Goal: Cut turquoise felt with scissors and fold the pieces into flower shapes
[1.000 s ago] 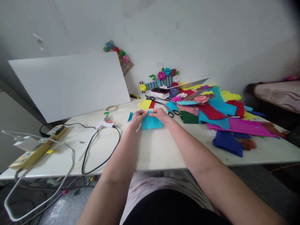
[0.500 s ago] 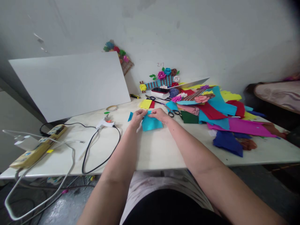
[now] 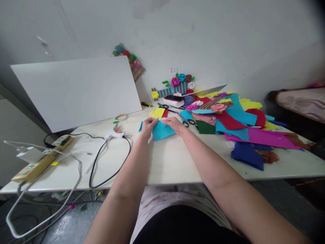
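Note:
A small sheet of turquoise crepe paper point(image 3: 162, 130) is stretched between my two hands, low over the white table point(image 3: 175, 162). My left hand point(image 3: 149, 126) pinches its upper left part between thumb and fingers. At the upper right edge my right hand point(image 3: 174, 124) pinches it the same way. Another bit of turquoise paper point(image 3: 140, 126) shows just left of my left hand; whether it belongs to the same sheet I cannot tell. Just beyond my hands lie a yellow paper square point(image 3: 157, 112) and a red piece point(image 3: 165, 113).
To the left are a white glue gun point(image 3: 113, 133) with a black cord, a tape roll point(image 3: 121, 117) and a power strip point(image 3: 42, 158). Scissors point(image 3: 189, 123) lie right of my hands, beside heaped coloured paper point(image 3: 231, 118). A white board point(image 3: 76, 93) leans on the wall.
The turquoise sheet hangs at a different slant, its right side raised and pulled out flatter. Both hands stay in nearly the same place, still pinching it.

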### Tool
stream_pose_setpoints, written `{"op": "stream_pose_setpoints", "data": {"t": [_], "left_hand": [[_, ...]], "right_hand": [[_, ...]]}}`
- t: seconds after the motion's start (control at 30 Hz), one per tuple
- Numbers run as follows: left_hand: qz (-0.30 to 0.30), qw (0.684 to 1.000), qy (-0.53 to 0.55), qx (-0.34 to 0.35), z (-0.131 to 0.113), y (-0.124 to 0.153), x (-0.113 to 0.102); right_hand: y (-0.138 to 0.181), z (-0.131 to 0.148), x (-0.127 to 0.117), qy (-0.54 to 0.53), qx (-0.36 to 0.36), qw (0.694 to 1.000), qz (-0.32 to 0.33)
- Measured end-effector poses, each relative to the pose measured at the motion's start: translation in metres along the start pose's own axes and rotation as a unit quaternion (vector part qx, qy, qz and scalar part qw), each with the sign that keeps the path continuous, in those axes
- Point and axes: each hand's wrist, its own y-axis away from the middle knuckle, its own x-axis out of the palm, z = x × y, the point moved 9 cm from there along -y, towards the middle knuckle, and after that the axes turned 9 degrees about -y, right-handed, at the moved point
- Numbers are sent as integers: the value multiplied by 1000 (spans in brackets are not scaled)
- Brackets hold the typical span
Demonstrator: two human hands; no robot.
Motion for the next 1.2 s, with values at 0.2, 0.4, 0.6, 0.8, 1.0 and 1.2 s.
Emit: {"op": "stream_pose_setpoints", "data": {"t": [0.2, 0.4, 0.6, 0.8, 1.0, 1.2], "left_hand": [[-18, 999, -20, 17, 0, -2, -4], [17, 991, -128, 33, -2, 0, 3], [-12, 987, -155, 29, 1, -5, -2], [-111, 985, -133, -6, 7, -6, -16], [-147, 986, -74, -38, 9, -1, -19], [-170, 985, -6, -41, 12, 1, -20]], "right_hand": [[-3, -4, -15, 2, -8, 998, -58], [-2, 2, -8, 47, -18, 999, -19], [-3, 0, -12, 6, -12, 1000, -28], [-4, -13, -18, -81, 44, 993, -75], [-4, -19, -17, -158, 63, 982, -83], [0, -21, -2, -167, 107, 978, -62]]}}
